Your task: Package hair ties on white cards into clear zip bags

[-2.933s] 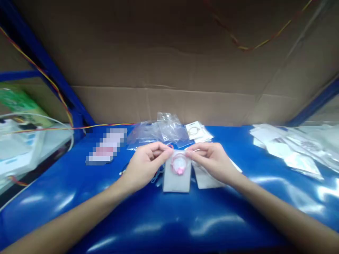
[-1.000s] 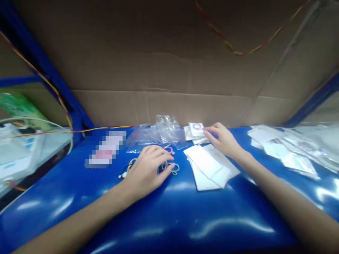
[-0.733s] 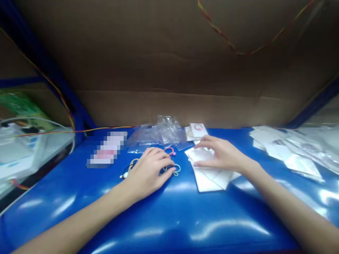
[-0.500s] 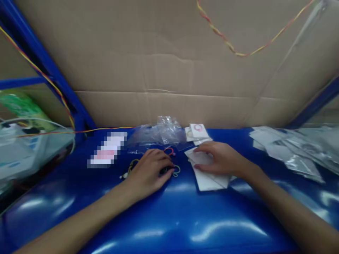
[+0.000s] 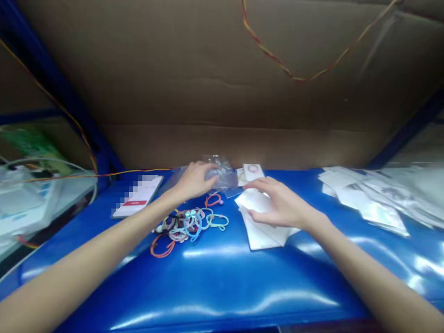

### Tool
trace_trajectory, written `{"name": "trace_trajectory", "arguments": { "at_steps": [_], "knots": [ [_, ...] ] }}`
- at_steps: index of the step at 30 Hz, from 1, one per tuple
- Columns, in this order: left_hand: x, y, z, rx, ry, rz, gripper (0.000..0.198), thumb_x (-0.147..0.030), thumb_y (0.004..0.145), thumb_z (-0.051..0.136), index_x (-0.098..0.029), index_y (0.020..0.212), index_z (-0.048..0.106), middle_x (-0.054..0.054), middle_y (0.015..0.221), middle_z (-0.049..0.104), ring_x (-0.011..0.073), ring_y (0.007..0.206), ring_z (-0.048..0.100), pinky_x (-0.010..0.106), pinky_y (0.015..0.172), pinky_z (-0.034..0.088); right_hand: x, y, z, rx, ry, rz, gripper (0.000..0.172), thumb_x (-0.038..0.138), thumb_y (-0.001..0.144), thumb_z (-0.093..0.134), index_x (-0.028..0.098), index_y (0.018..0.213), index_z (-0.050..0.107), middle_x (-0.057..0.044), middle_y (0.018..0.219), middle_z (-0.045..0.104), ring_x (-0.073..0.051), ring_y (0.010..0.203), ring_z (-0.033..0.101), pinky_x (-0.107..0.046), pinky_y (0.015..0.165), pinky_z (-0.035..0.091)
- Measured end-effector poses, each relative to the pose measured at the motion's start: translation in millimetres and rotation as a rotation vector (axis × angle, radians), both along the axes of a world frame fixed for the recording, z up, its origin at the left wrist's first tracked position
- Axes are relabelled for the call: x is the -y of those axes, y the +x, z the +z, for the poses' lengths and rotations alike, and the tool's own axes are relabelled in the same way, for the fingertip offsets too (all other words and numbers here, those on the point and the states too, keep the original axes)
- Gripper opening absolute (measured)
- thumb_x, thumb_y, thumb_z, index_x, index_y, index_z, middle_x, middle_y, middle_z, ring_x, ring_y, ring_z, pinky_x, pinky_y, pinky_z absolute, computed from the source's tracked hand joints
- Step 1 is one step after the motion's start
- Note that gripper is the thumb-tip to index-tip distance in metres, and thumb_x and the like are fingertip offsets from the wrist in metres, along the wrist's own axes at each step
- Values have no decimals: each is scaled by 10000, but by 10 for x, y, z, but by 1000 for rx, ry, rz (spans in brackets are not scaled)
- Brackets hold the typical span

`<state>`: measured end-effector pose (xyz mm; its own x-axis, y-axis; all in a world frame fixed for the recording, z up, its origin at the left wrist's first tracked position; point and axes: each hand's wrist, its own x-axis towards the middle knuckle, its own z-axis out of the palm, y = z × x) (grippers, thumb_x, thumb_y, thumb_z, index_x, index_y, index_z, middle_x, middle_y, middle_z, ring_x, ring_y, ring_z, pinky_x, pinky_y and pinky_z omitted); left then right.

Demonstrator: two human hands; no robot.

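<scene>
My left hand (image 5: 197, 180) is over the clear plastic bags (image 5: 224, 175) at the back of the table, thumb and fingers apart. Just in front of it lies a pile of coloured hair ties (image 5: 187, 224), some with beads or small charms. A red hair tie (image 5: 212, 200) sits a little apart from the pile. On the right, a loose stack of white cards (image 5: 265, 235) lies beneath my right hand (image 5: 274, 201). Its thumb and fingers are spread over the top card, and no grip on it shows.
Behind the stack are small cards (image 5: 253, 171), one bearing a pink ring. A phone (image 5: 140, 196) lies at left, partly blurred out. Several packed white cards in clear bags (image 5: 364, 194) are heaped at right. Cardboard (image 5: 222, 101) walls the back; a twisted cord (image 5: 298, 78) hangs above.
My left hand has moved from the hair ties back to the plastic bags, uncovering the pile. My right hand stays over the white cards. The view has shifted slightly.
</scene>
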<state>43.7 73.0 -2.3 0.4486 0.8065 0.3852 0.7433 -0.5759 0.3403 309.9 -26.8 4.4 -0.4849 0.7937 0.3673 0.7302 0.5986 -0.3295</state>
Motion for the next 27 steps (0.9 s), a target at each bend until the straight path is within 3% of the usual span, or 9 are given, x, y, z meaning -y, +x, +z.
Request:
{"name": "trace_trajectory", "arguments": {
  "at_steps": [4,8,11,15,17,20,24,27],
  "knots": [
    [-230,125,10,47,-47,4,341,-370,889,635,-150,1095,796,171,1164,779,354,1136,674,507,1060,431,19,-9,-19,-55,3,61,548,313,767,768,194,1292,671,-133,1299,688,-317,1217,624,-461,1062,477],
    [-275,187,34,150,-69,43,327,-409,846,690,-151,998,822,146,1008,815,318,942,736,441,932,526,24,-27,-35,-50,-1,60,539,334,775,770,184,1286,679,-142,1285,697,-329,1198,633,-475,1044,485],
    [-207,175,115,274,-26,110,326,-380,805,730,-147,1016,815,136,1005,812,292,859,738,410,853,559,17,-31,-40,-66,33,33,498,358,784,757,206,1254,689,-118,1256,717,-328,1174,645,-478,1023,494],
    [-3,129,258,488,83,193,428,-430,872,675,-126,1166,738,160,1161,769,253,973,731,370,878,575,22,-20,-17,-41,21,1,500,371,795,739,225,1270,680,-102,1249,714,-315,1130,669,-454,992,516],
    [132,103,287,697,55,182,480,-438,819,753,-115,1171,715,157,1096,775,251,929,745,353,810,602,34,-21,-3,-24,4,-4,517,383,799,739,233,1289,675,-105,1262,700,-314,1127,670,-451,987,521],
    [331,54,241,911,-74,135,535,-383,738,846,-127,1180,686,118,974,772,231,764,755,324,662,611,53,-47,0,9,-19,-9,556,398,798,748,234,1322,661,-122,1304,674,-323,1152,660,-462,993,522],
    [478,-12,87,939,-182,67,544,-286,714,856,-125,1196,662,146,1209,714,169,705,741,284,637,608,60,-105,-19,82,-70,-22,558,414,796,747,219,1314,675,-141,1315,661,-342,1146,663,-480,986,530],
    [444,-60,2,928,-197,49,565,-261,737,827,-126,1253,641,155,1276,687,156,725,737,279,669,609,55,-132,-28,103,-92,-19,578,396,792,745,210,1334,666,-151,1355,632,-347,1147,665,-483,988,533]
  ]
}}
